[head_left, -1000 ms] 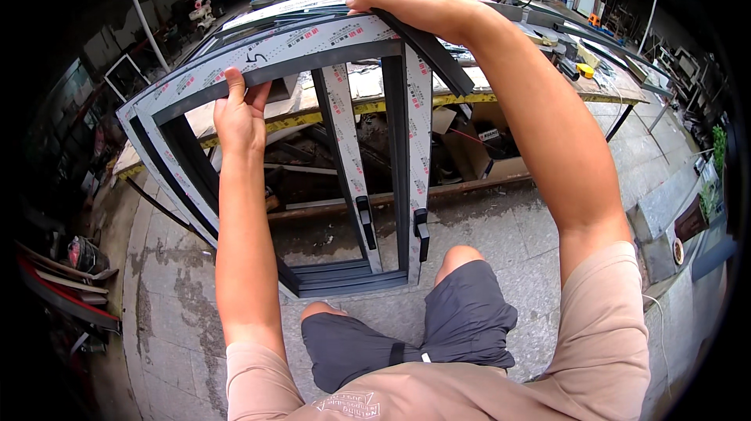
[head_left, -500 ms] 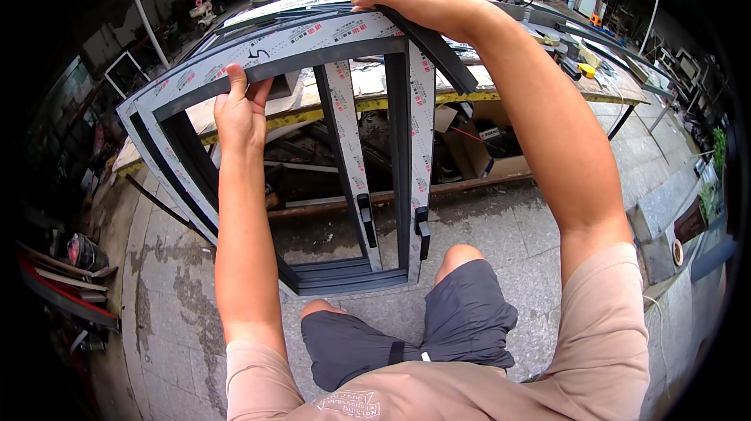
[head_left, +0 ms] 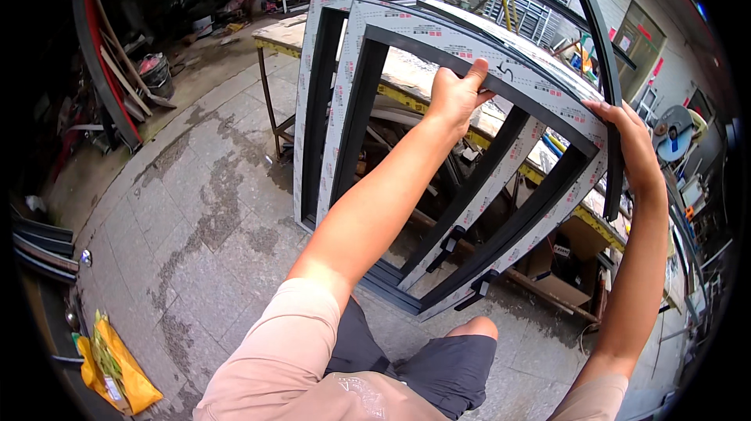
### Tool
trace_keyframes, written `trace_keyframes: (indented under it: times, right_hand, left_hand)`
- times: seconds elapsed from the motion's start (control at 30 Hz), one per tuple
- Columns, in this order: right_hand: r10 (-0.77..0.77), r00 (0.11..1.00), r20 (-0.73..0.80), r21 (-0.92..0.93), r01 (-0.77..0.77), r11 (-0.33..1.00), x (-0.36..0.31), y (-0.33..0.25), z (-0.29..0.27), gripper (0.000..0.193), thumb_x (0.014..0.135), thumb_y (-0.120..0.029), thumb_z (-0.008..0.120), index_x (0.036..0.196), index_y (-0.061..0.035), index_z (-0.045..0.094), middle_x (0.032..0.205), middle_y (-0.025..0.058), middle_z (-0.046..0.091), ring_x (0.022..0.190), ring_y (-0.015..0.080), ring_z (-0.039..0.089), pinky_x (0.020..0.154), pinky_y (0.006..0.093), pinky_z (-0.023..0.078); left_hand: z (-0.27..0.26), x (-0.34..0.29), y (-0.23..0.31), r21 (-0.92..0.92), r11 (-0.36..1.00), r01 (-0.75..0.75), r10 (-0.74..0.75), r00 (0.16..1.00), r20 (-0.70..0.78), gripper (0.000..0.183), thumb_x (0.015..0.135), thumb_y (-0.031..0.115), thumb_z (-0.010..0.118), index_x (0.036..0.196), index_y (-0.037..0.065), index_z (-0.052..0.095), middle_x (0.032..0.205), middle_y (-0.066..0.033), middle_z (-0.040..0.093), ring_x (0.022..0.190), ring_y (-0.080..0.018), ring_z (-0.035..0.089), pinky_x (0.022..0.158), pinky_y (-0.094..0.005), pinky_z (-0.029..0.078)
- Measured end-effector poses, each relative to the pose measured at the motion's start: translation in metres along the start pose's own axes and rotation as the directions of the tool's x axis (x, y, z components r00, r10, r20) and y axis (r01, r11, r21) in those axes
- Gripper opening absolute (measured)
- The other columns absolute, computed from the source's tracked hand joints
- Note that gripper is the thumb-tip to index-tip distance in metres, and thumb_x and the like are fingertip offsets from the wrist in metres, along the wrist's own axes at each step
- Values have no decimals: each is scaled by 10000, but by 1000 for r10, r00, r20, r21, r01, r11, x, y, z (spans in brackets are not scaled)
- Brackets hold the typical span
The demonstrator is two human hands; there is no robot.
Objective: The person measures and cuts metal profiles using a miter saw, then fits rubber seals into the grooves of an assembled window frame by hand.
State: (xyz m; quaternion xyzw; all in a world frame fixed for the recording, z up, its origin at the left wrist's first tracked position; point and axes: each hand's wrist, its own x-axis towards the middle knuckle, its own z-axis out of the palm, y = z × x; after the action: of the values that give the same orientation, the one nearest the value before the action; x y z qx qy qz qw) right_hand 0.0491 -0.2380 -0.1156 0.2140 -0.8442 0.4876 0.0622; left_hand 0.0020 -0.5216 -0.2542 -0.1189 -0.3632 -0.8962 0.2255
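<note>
A dark grey window frame (head_left: 399, 24), covered in printed white protective film, stands tilted in front of me. Its upright bars carry two black handles (head_left: 448, 247). My left hand (head_left: 458, 100) is closed around the top rail, thumb on the near face and fingers tucked under the inner edge. At the top right corner, my right hand (head_left: 632, 143) is closed on a slim dark metal frame (head_left: 601, 38), which leans against the window frame's corner. Part of the right hand's fingers is hidden behind that bar.
Behind the window frame is a workbench (head_left: 275, 47) with a yellow edge, with a cardboard box (head_left: 551, 284) beneath. A machine with a blue disc (head_left: 673, 139) stands at the right. On the left are a bucket (head_left: 156, 75), a red-edged panel (head_left: 100, 53) and a yellow bag (head_left: 133, 358).
The view has swung left, so the window frame and both hands sit further right and look slanted. Both hands keep their hold.
</note>
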Motion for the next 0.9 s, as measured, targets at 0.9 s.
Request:
trace_keyframes:
  times: [0.9]
  right_hand:
    - [89, 996, -11, 116, -88, 989, 7, -3, 9, 350, 1029, -316, 618, 1168, -5, 701, 1181, 94, 757, 969, 118, 666, 869, 255, 517]
  left_hand:
    - [-7, -1, 11, 64, 996, 67, -63, 996, -58, 286, 1014, 259, 772, 1081, -3, 679, 1036, -101, 730, 891, -197, 707, 781, -388, 623]
